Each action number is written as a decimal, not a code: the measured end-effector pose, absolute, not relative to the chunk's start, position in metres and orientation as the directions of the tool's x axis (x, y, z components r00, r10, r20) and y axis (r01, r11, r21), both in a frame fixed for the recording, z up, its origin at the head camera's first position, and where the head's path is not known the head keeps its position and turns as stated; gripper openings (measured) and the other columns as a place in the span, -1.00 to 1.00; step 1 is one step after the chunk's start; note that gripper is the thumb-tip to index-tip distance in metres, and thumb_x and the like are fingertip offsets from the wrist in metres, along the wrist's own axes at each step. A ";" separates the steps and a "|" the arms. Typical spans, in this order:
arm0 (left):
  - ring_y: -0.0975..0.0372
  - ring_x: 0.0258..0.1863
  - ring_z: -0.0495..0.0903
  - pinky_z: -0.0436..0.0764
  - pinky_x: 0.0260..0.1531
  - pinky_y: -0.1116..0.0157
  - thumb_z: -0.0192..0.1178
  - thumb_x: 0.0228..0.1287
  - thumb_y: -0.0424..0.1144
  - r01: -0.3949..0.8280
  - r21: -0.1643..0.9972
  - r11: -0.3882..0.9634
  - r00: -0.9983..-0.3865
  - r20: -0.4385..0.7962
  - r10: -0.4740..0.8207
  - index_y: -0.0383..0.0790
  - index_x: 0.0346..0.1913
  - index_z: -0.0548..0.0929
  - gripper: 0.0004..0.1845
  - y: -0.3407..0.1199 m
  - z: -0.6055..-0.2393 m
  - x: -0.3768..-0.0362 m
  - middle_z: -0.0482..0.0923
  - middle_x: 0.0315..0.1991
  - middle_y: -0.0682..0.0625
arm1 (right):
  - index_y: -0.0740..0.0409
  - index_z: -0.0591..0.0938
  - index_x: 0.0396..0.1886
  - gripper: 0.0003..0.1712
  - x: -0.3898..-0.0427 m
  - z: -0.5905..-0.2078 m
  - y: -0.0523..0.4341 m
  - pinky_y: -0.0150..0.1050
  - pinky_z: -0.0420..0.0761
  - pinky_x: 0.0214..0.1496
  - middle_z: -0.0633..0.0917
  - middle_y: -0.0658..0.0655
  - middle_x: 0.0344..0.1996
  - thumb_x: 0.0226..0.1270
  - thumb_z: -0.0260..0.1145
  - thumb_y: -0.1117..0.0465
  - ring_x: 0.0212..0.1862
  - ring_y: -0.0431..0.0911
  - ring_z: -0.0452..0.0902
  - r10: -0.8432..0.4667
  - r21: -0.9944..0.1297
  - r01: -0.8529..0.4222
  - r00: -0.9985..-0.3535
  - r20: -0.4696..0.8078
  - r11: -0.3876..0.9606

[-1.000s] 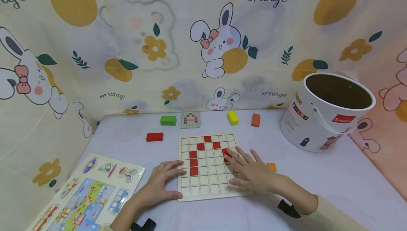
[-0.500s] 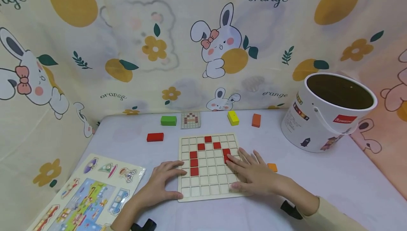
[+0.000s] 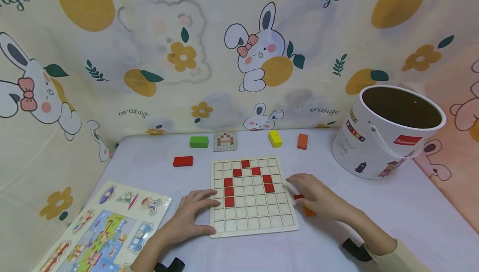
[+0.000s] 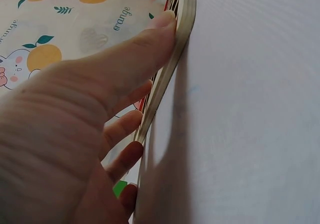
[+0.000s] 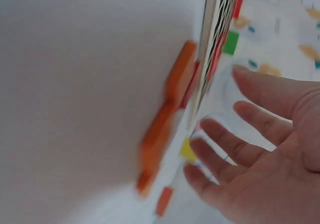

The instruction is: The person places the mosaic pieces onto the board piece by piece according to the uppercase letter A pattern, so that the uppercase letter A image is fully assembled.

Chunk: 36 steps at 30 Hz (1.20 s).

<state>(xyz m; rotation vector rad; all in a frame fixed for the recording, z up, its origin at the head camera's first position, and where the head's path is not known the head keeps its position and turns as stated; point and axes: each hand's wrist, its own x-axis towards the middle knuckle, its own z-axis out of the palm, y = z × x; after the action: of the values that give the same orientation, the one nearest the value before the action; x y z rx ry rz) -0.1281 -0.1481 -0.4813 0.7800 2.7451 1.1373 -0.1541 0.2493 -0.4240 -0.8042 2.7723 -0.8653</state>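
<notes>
Bucket blocks right (far side seemingly open).

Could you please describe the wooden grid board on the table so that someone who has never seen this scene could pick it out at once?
Start at the big white bucket on the table's right, then look left to the middle of the table, in front of the person. The wooden grid board lies flat there, the left hand resting on its left edge. Unlike the colourful picture puzzle to its left, it is pale, with small square cells, some filled red in an arch.
</notes>
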 end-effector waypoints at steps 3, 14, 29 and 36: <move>0.07 0.42 0.20 0.13 0.30 -0.17 0.49 -0.10 0.24 0.426 0.678 0.599 -0.869 0.122 0.479 0.17 0.16 0.64 -0.33 -0.148 -0.480 -0.128 0.35 0.42 0.11 | 0.27 0.49 0.29 -0.33 -0.155 -0.428 0.265 0.11 0.49 0.23 0.60 0.17 0.15 0.15 0.46 0.41 0.18 0.11 0.49 -0.490 -0.647 -0.389 -0.871 0.027 0.656; 0.03 0.40 0.22 0.16 0.26 -0.20 0.47 -0.05 0.25 0.437 0.673 0.597 -0.866 0.134 0.483 0.17 0.16 0.64 -0.35 -0.149 -0.479 -0.128 0.35 0.41 0.09 | 0.18 0.61 0.12 -0.53 -0.164 -0.441 0.266 -0.27 0.57 0.04 0.64 0.02 -0.13 0.20 0.39 0.48 -0.08 -0.05 0.49 -0.485 -0.722 -0.329 -0.875 -0.011 0.609; 0.04 0.41 0.22 0.15 0.28 -0.20 0.45 -0.05 0.28 0.431 0.671 0.603 -0.868 0.126 0.480 0.22 0.16 0.63 -0.36 -0.148 -0.480 -0.128 0.35 0.41 0.12 | 0.15 0.66 -0.09 -0.69 -0.166 -0.434 0.256 -0.34 0.53 -0.20 0.63 -0.02 -0.28 0.22 0.34 0.52 -0.22 -0.10 0.47 -0.497 -0.741 -0.342 -0.867 0.013 0.577; 0.04 0.41 0.21 0.15 0.28 -0.21 0.46 -0.05 0.27 0.431 0.677 0.596 -0.866 0.126 0.483 0.17 0.16 0.64 -0.35 -0.148 -0.480 -0.128 0.35 0.41 0.11 | 0.17 0.68 -0.13 -0.77 -0.176 -0.432 0.224 -0.34 0.51 -0.22 0.64 0.04 -0.28 0.26 0.33 0.47 -0.24 -0.07 0.47 -0.556 -0.784 -0.345 -0.831 0.000 0.516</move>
<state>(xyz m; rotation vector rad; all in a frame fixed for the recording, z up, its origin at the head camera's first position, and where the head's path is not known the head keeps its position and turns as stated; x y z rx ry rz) -0.1279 -0.1476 -0.4796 0.7869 2.7432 1.1343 -0.1762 0.2240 -0.4322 -0.7611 2.5083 -1.2131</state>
